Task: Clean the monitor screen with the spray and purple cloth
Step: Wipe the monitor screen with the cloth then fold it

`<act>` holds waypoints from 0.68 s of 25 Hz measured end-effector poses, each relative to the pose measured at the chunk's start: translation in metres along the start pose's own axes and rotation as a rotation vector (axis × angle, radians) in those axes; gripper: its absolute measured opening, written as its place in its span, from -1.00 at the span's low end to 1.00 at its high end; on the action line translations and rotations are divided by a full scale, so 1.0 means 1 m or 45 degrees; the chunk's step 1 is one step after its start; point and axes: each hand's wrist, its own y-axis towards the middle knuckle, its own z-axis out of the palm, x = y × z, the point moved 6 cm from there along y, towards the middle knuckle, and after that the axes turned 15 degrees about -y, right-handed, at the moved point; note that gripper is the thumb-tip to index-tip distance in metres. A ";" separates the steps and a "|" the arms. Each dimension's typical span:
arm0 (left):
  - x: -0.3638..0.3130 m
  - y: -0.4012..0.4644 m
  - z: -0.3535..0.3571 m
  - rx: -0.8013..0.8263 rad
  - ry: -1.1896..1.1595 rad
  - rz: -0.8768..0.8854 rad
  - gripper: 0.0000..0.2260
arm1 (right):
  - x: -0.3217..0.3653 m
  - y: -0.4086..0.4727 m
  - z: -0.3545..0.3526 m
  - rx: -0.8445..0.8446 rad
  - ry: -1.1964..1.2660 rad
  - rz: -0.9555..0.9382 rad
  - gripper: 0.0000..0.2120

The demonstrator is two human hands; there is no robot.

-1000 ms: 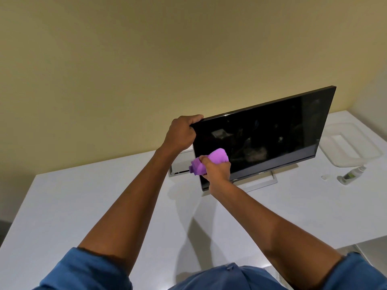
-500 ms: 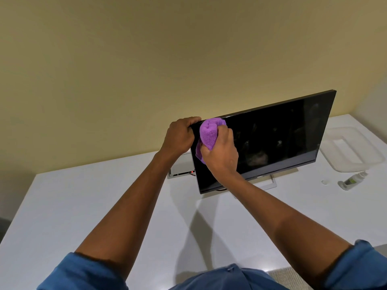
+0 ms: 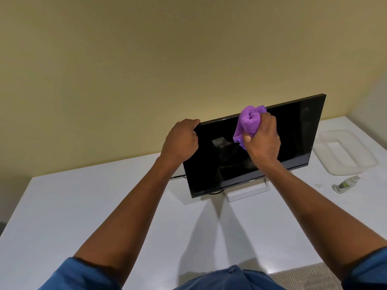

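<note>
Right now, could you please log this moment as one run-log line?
step: wiping | right hand: presses purple cloth on monitor top | left hand: grips top-left corner | spray: lying on table

Black monitor (image 3: 282,143) upright on stand; bunched purple cloth (image 3: 248,122) against upper screen; spray bottle (image 3: 346,184) lying right.

The right hand (image 3: 262,141), gripping the bunched purple cloth (image 3: 249,123), has travelled along the monitor (image 3: 293,139). One second ago it held the cloth low against the screen, near the monitor's lower left corner. Half a second ago it had risen to the monitor's upper left corner, just beside the left hand. It now presses the cloth against the screen at the monitor's top edge, roughly a third of the way toward the right corner, with part of the cloth projecting above that edge.
</note>
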 end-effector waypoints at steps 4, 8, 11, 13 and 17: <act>-0.011 0.008 0.014 0.037 -0.062 0.016 -0.57 | -0.034 0.022 -0.008 -0.011 -0.021 0.066 -0.43; -0.020 0.013 0.027 0.072 -0.073 -0.005 -0.48 | -0.041 0.023 -0.008 -0.001 0.077 0.046 -0.43; -0.024 0.018 0.030 0.069 -0.093 -0.011 -0.45 | -0.018 0.011 -0.001 0.010 0.090 -0.036 -0.46; -0.026 0.020 0.031 0.035 -0.109 -0.005 -0.45 | 0.002 -0.002 0.005 0.012 0.070 -0.108 -0.47; -0.028 0.023 0.028 -0.026 -0.174 0.002 -0.47 | 0.039 -0.039 0.025 0.049 -0.030 -0.313 -0.41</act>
